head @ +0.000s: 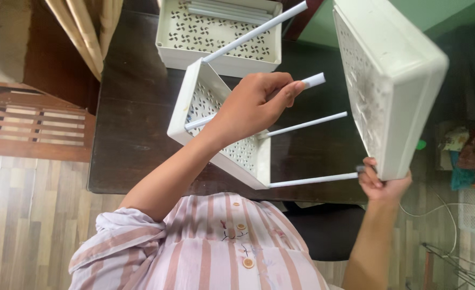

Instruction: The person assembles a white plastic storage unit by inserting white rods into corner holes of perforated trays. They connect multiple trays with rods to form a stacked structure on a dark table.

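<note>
Biggest thing here is the dark brown wooden counter (135, 107), and everything sits on or hangs over it. Over its right end there's a white perforated plastic shelf tray (393, 80), tipped up on edge so its holed face looks left; its bottom corner rests in the right hand (382, 182), whose grip is curled around that corner right where a thin white plastic rod (312, 180) meets it. A second white perforated tray (221, 126) is tilted over the middle of the counter near the front edge, with four of those white rods sticking out of its corners toward the big tray. The left hand (256, 104) comes in over this middle tray and has its grip closed on one short rod (312, 80), thumb and fingers pinching it just below the free tip. Another rod (302, 125) runs just under that hand, and a long one (253, 32) angles up toward the far edge. A third white perforated tray (218, 37) lies flat at the far edge of the counter, with a few loose rods (229, 11) lying in it.
</note>
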